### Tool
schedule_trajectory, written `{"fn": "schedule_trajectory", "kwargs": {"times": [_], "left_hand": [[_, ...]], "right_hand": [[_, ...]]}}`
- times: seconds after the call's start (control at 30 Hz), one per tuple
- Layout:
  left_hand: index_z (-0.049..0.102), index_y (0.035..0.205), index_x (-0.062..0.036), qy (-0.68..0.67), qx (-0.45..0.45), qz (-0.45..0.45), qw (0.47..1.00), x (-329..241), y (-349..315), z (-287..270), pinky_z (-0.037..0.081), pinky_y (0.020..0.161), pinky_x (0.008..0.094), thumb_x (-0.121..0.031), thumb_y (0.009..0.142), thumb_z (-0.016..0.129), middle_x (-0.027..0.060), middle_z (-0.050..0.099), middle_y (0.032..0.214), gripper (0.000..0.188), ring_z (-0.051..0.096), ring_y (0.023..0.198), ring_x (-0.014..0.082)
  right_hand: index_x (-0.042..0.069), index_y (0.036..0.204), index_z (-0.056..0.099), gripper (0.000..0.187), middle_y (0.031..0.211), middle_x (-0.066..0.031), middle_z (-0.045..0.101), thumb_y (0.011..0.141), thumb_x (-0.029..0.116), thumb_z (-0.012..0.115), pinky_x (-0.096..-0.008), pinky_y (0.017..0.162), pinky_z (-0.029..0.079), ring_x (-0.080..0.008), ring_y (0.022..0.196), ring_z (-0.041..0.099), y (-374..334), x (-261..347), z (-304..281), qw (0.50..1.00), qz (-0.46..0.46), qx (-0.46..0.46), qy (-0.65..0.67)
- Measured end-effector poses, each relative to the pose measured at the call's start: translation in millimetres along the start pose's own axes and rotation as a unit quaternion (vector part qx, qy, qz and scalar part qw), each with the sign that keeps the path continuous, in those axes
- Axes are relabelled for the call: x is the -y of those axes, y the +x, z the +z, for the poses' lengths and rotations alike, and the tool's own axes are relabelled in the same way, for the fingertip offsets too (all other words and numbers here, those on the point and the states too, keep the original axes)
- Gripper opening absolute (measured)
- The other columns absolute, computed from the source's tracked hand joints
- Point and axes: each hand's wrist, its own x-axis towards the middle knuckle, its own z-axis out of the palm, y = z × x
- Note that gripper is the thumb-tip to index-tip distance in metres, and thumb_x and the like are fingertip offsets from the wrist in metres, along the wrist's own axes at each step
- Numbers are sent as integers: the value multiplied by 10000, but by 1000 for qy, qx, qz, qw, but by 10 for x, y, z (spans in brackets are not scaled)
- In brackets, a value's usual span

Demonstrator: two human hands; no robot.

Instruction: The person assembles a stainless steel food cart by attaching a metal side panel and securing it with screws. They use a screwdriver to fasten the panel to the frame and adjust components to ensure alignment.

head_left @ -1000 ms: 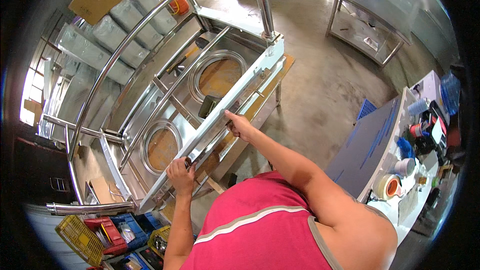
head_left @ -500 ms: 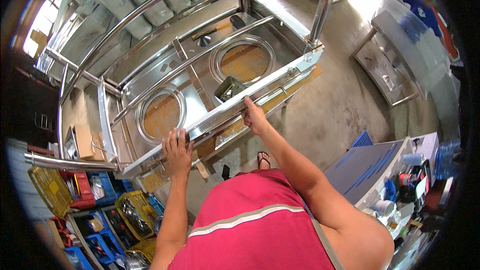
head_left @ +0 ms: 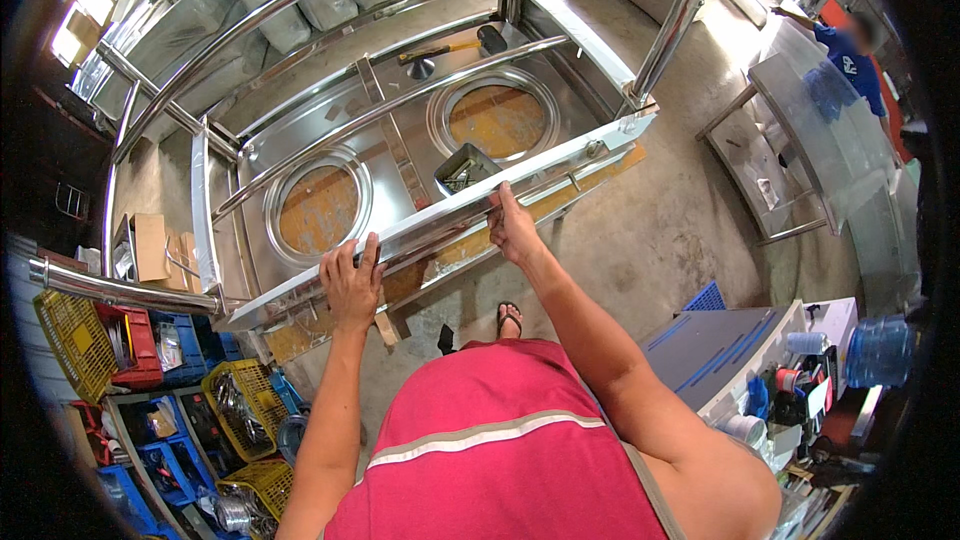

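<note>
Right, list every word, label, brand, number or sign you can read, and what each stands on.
Readable text: none.
White print on the far person's blue T-shirt: too small and blurred to read.
Steel frame touched by left hand and right hand: no legible lettering.

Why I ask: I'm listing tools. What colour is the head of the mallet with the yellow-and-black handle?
The mallet's head is black, clearest in the head view.

Arms (head_left: pixel 345 390) fwd, L hand (head_left: pixel 352 288) spread, R hand (head_left: pixel 515 230) part. curled.
</note>
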Motion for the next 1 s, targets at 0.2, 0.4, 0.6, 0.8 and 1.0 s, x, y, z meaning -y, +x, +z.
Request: {"fn": "schedule_trajectory", "kwargs": {"times": [0.2, 0.4, 0.6, 0.8, 1.0], "left_hand": [[477, 1549, -309, -1, -2, 0, 1000, -4, 5, -7, 330, 1125, 553, -371, 940, 686, 91, 532, 1320, 647, 487, 1242, 325], [485, 1545, -300, -1, -7, 1, 1000, -14, 4, -8, 336, 1119, 550, -377, 941, 678, 90, 532, 1303, 640, 489, 1230, 325], [488, 1543, -298, 6, -17, 8, 1000, -7, 3, 1, 340, 1118, 546, -382, 930, 679, 93, 533, 1295, 648, 490, 1227, 328], [491, 1538, -305, 2, -7, 7, 1000, -7, 1, 8, 343, 1112, 558, -382, 911, 695, 93, 536, 1299, 665, 494, 1240, 318], [496, 1518, -277, -2, 0, -5, 1000, -6, -21, 50, 362, 1043, 589, -348, 890, 719, 104, 525, 1277, 670, 492, 1226, 319]], "right_hand": [[88, 1114, 551, 581, 644, -60, 524, 1012, 659, 522, -273, 421, 277, -113, 433, 314, -10, 12, 0, 1000, 9, -3, -1], [83, 1151, 548, 595, 648, -65, 523, 1007, 660, 532, -278, 425, 281, -112, 429, 311, -35, 32, 31, 1000, 6, -16, 1], [108, 1049, 551, 508, 657, -36, 499, 1012, 615, 568, -283, 416, 286, -108, 462, 361, -77, 71, 34, 1000, 15, -10, 13], [95, 1182, 566, 598, 650, -50, 520, 1003, 664, 535, -281, 418, 273, -113, 437, 313, 26, 0, -43, 1000, 16, -2, 0], [239, 850, 534, 433, 579, 89, 317, 1021, 637, 533, -266, 413, 224, -60, 449, 273, 19, 3, -144, 998, -16, 51, -28]]}}
